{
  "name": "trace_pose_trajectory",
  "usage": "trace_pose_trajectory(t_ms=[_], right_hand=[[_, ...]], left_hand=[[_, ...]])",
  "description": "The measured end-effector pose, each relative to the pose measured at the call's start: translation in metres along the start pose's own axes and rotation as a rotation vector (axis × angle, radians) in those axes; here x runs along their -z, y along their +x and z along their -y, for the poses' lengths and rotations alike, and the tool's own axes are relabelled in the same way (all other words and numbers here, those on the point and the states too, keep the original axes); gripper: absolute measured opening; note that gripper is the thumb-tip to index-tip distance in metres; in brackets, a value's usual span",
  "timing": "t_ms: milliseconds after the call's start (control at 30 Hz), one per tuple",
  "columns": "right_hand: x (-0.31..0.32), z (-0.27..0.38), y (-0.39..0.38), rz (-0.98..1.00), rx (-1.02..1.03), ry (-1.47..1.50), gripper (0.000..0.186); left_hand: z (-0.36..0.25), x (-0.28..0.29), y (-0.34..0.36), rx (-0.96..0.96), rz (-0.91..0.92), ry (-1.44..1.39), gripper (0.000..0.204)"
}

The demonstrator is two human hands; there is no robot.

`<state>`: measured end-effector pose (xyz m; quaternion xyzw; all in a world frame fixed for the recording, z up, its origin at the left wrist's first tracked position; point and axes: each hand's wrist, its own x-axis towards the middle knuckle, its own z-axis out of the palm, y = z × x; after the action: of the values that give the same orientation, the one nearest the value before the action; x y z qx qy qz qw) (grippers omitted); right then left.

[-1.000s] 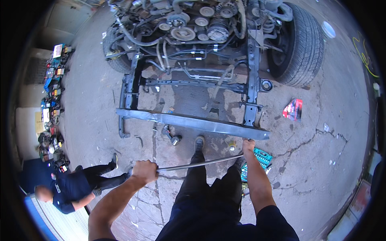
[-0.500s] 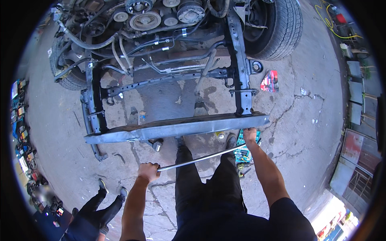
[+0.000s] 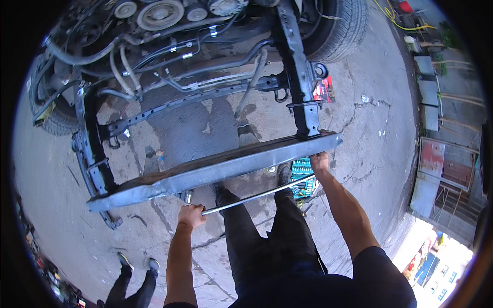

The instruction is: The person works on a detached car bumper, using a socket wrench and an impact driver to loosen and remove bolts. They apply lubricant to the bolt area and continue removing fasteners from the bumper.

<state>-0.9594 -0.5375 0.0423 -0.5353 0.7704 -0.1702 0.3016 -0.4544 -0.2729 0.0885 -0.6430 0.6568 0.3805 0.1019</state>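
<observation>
A long, slim silver metal bar (image 3: 251, 199) slants between my two hands, below the front cross beam of a stripped vehicle frame. My left hand (image 3: 191, 216) is closed around its lower left end. At the other end, my right hand (image 3: 319, 162) is closed on the bar, right up against the underside of the dark grey cross beam (image 3: 221, 167) near its right end. What the bar meets there is hidden by my fingers. Beside my right hand, a teal socket set case (image 3: 304, 179) lies open on the ground with tools in it.
Beyond the beam are frame rails (image 3: 300, 77), hoses, engine pulleys (image 3: 160, 14) and a tyre (image 3: 339, 31). A red package (image 3: 323, 90) lies by the right rail. Another person's legs (image 3: 131, 287) stand at lower left. A dark tool (image 3: 185, 196) sits partly under the beam.
My view has turned and shifted, so the beam looks more tilted. The bar's left end, with my left hand, has come closer to the beam. Both hands keep their hold.
</observation>
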Motion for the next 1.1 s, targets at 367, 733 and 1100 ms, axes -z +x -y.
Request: trace_pose_trajectory(t_ms=[367,733,1100], right_hand=[[0.014,0.062,-0.028,0.008,-0.325,-0.054,0.031],[0.043,0.086,-0.031,0.274,-0.254,0.020,0.042],[0.046,0.071,-0.015,0.497,-0.293,0.137,0.040]], left_hand=[[-0.060,0.062,-0.077,0.198,-0.025,0.095,0.022],[-0.147,0.123,-0.123,0.443,0.076,0.164,0.023],[-0.237,0.210,-0.159,0.656,0.319,0.145,0.029]])
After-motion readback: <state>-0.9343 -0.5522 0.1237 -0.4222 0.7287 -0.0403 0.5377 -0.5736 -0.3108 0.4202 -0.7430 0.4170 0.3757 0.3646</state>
